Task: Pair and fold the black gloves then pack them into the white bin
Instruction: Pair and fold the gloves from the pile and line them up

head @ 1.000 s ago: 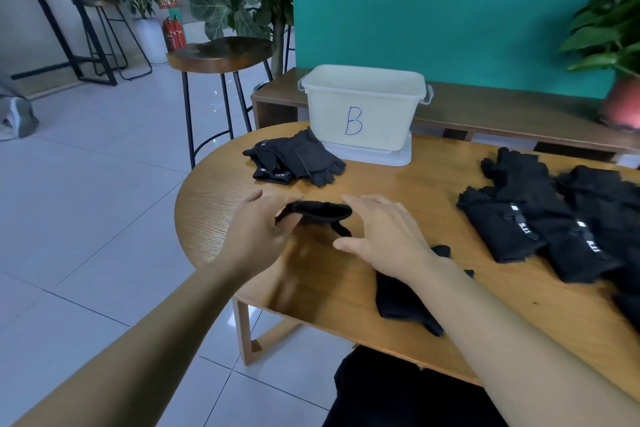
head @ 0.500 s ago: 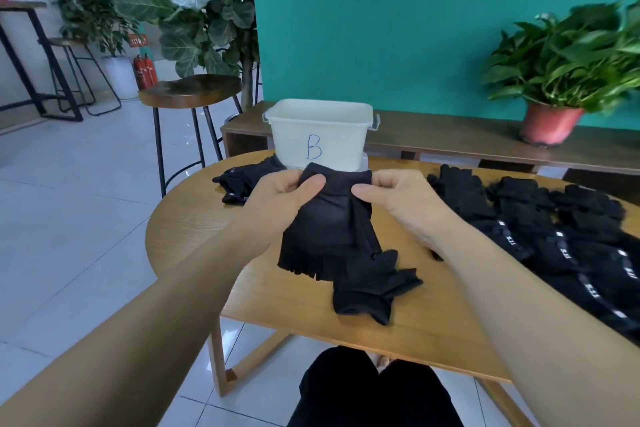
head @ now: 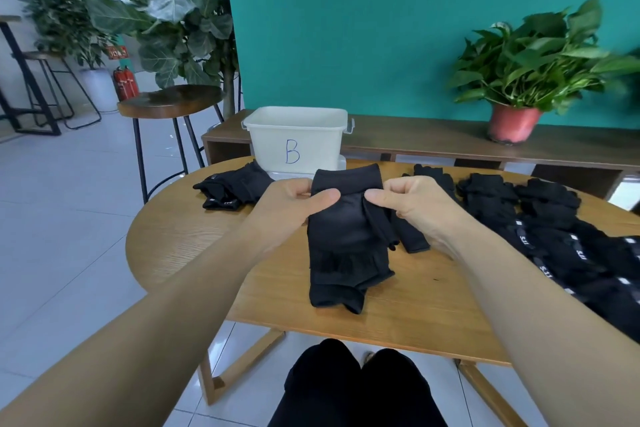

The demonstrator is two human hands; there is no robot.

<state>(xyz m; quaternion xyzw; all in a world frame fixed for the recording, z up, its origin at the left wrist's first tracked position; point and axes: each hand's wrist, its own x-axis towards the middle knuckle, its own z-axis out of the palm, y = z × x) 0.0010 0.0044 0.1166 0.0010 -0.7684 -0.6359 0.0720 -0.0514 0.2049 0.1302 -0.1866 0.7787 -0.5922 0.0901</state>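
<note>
**Glove (head: pixel 346 218) up off table (head: pixel 194 246), both hands on cuff**

Vs 1 s ago: both hands have come up from the tabletop w/ the glove. It lay bunched flat btw them then and now hangs at full length. Vs 0.5 s ago the grip is much the same.

L hand (head: pixel 287 199) pinches the cuff's left edge, thumb on the near face. R hand (head: pixel 415 199) pinches the right edge the same way. The hands are near each other, w/ the cuff stretched btw them.

The glove hangs over mid-table, in front of the bin (head: pixel 298 135) as seen from here. Its lower end overlaps a 2nd glove (head: pixel 337 298) lying on the table; can't tell if they touch.

Progress, as far as it shows:
- Bin stands at the far edge of the table. Its inside isn't visible, so can't tell if anything is packed.
- Bundle (head: pixel 235 187) sits left of the bin on the table. It looks paired and folded but isn't binned.
- Pile (head: pixel 561 239) on the right is loose, w/ many gloves untouched.

Prob. early in the task. The held glove isn't yet matched to the 2nd or folded, and most of the pairing, folding and packing is left.
</note>
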